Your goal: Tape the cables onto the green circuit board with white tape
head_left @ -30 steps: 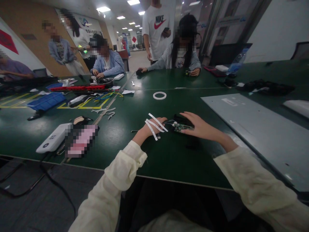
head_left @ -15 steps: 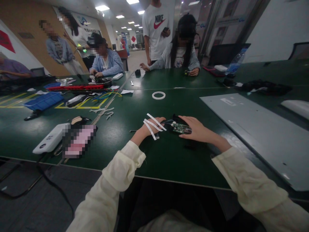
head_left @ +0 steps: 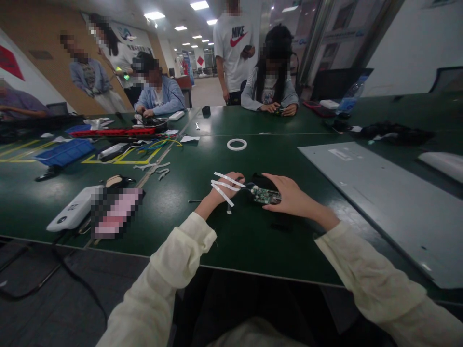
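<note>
My right hand grips a small green circuit board between thumb and fingers, just above the green table. Dark wires run from the board's left end to my left hand, which is closed on them; its fingertips are partly hidden. White tape strips lie stuck across the back of that hand. A loose cable end hangs out below the left hand, and another thin piece pokes out to its left. Behind the board is a dark part I cannot make out.
Beyond my hands lies a white tape roll. A large grey panel covers the right side. On the left are a white power bank, a pink phone and a blue tray. Several people sit or stand across the table.
Both my hands have shifted slightly left with the board and wires. Across the table, a seated person's hand has moved in to join the other at a small object.
</note>
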Available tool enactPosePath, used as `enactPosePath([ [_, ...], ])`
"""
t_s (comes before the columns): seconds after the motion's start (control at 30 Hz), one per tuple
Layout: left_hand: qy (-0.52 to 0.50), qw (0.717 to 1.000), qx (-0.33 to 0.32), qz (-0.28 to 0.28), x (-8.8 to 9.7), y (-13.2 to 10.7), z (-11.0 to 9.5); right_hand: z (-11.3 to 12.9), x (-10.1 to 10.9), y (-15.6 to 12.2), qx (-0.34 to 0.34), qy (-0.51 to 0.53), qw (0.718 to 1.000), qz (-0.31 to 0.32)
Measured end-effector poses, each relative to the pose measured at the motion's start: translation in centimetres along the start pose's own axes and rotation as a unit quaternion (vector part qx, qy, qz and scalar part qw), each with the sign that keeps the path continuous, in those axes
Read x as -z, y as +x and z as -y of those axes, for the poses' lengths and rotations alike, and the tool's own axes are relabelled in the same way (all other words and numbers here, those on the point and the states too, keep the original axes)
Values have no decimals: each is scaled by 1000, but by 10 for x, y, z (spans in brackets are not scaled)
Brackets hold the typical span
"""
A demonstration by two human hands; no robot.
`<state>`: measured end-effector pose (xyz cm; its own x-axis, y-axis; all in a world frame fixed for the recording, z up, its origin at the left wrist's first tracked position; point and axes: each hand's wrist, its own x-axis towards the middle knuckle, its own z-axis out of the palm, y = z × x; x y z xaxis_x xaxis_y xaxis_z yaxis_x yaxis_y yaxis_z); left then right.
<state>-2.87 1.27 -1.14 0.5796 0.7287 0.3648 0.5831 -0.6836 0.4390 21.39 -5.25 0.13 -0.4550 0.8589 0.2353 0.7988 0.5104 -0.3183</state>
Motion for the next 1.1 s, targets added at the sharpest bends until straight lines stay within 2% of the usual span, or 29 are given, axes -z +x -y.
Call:
enactPosePath([
  [0.1,-89,995,43,-13,-2,3,1,7,1,2,18,8,1000,-17],
  [0.2,-222,969,104,10,-3,3,-3,14,0,4,40,24,999,-20],
  [0.27,-271,955,118,29,-5,3,-6,16,-1,4,52,36,998,-19],
  [0.5,-333,937,91,56,-10,1,-5,20,-3,3,69,97,993,2],
  [0.57,-315,943,90,54,-10,3,-3,14,2,5,64,110,992,-24],
  [0.63,-291,951,92,56,-10,4,-2,0,7,8,32,94,991,-88],
  [0.73,-274,955,95,66,-9,5,-1,-37,11,6,-63,1,985,-164],
  [0.83,-270,955,96,72,-9,5,-2,-79,11,-6,-213,-119,957,-159],
  [0.93,-280,953,94,74,-9,5,-2,-106,9,-20,-339,-172,916,-126],
  [1.0,-287,950,96,76,-9,5,-3,-112,8,-25,-364,-175,909,-106],
  [1.1,-296,947,93,81,-9,5,-3,-112,5,-22,-340,-180,919,-82],
])
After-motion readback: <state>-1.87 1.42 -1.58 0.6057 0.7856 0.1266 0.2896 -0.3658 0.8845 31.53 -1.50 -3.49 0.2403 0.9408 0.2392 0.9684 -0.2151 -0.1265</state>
